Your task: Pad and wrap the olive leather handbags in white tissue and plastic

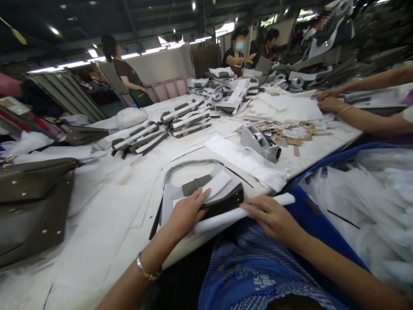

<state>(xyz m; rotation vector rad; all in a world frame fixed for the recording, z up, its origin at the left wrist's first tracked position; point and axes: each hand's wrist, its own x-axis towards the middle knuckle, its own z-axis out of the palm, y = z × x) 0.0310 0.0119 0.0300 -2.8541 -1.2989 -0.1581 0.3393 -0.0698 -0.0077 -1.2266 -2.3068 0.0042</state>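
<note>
In front of me on the table lies a dark olive bag [226, 206], with grey lining sheets, a white padding strip [219, 185] and a dark handle loop around its far side. My left hand [189, 211] lies over the bag, its fingers stretched across the padding and the dark edge. Along the bag's near edge runs a white foam roll [285, 199]. My right hand [274, 217] has its fingers on this roll near its right end; the thumb's exact hold is partly hidden.
Beyond the bag stand a tape dispenser [260, 144] and a white padding sheet [245, 161]. Bundled straps [185, 118] lie farther back. A blue bin [303, 206] of clear wrapping is at my right, a finished-looking bag [32, 206] at left. Co-workers' hands [332, 103] rest on paper sheets.
</note>
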